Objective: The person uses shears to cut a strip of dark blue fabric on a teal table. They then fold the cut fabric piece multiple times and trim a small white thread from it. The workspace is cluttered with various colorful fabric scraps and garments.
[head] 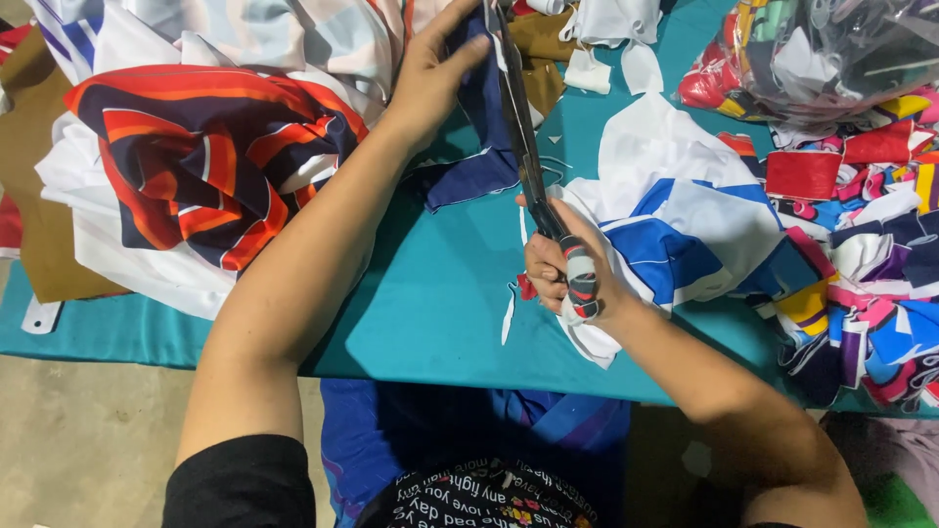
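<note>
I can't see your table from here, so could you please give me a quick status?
Left hand pinching navy fabric. Right hand gripping scissors, blades along the fabric's edge. Scrap piles crowd both sides.

A small sewing or garment workshop, judging by the cutting table covered in teal cloth (pixel 430 313) and heaped with fabric: a striped navy-and-orange piece (pixel 205 156), white-and-blue offcuts (pixel 675 225), a pile of bright scraps (pixel 861 254) and a clear bag of remnants (pixel 822 49); long tailor's shears (pixel 533 166) lie across the table, and the floor (pixel 88 440) is bare concrete
</note>
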